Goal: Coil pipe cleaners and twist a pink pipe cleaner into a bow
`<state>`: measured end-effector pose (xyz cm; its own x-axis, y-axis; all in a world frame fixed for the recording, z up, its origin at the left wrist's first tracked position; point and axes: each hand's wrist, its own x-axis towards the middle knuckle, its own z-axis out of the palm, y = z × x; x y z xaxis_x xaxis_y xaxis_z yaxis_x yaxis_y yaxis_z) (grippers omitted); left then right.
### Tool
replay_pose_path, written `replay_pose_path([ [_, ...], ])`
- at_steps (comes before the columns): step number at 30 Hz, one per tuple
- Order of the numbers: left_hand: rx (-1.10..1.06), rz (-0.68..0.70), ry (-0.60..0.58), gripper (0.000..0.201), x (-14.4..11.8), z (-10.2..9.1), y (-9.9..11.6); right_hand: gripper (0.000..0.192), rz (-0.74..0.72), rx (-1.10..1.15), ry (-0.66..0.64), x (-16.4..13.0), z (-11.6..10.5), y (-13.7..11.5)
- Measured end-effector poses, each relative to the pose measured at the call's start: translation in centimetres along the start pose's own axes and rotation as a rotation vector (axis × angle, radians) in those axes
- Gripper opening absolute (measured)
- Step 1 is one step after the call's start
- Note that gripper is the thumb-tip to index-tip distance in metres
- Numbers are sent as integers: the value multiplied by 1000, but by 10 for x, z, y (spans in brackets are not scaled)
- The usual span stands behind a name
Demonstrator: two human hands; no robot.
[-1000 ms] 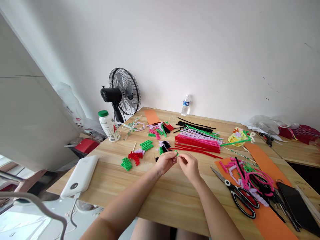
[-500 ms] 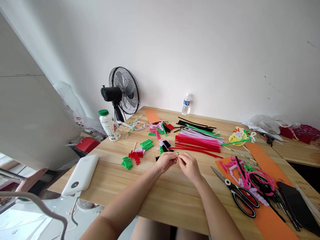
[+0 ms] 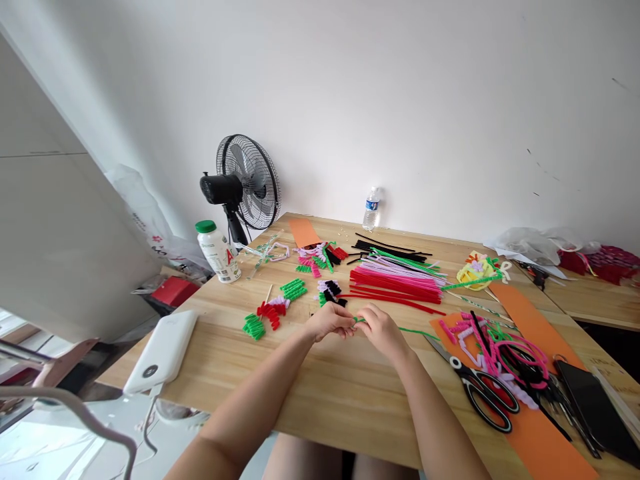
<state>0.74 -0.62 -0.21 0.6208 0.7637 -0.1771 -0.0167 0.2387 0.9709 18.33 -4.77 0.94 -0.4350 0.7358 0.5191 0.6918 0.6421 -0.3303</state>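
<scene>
Both of my hands meet over the middle of the table, each pinching a green pipe cleaner (image 3: 417, 331). My left hand (image 3: 331, 323) is closed on one end of it. My right hand (image 3: 379, 331) grips it a little further along, and its free length sticks out to the right past the knuckles. A short green bit shows between the fingertips. Just behind the hands lie a black and lilac coiled piece (image 3: 327, 290) and a bundle of red, pink, lilac, green and black pipe cleaners (image 3: 395, 280). Scissors (image 3: 483, 393) rest to the right of my right hand.
Coiled green and red pieces (image 3: 273, 312) lie at left, near a white power bank (image 3: 161, 350) and a bottle with a green cap (image 3: 219, 253). A fan (image 3: 250, 180) stands behind. At right are orange card (image 3: 540, 433), tangled pipe cleaners (image 3: 520, 360) and a phone (image 3: 597, 407).
The green pipe cleaner's free length now shows to the right of my right hand; before, only a tiny green tip was visible. My hands have shifted slightly.
</scene>
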Motion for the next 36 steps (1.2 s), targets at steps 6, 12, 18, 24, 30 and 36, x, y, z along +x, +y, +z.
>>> replay_pose_path([
  [6, -20, 58, -2, 26, -1, 0, 4, 8, -13, 64, 11, 0, -9, 4],
  [12, -23, 64, 16, 23, -3, 3, 7, 18, -42, 32, 4, 0, -12, 3],
  [18, -114, 34, 27, 22, -2, 3, 5, 19, -73, 9, 56, 1, -11, 0],
  [24, -165, 18, 39, 23, -1, 3, 4, 20, -85, -63, 78, 2, -8, -2],
  [30, -169, 46, 49, 26, -1, 6, 4, 19, -32, -101, 172, 1, 4, -5],
  [36, -245, 156, 150, 26, 1, 15, 3, 16, 96, 77, 318, 2, 12, -7],
])
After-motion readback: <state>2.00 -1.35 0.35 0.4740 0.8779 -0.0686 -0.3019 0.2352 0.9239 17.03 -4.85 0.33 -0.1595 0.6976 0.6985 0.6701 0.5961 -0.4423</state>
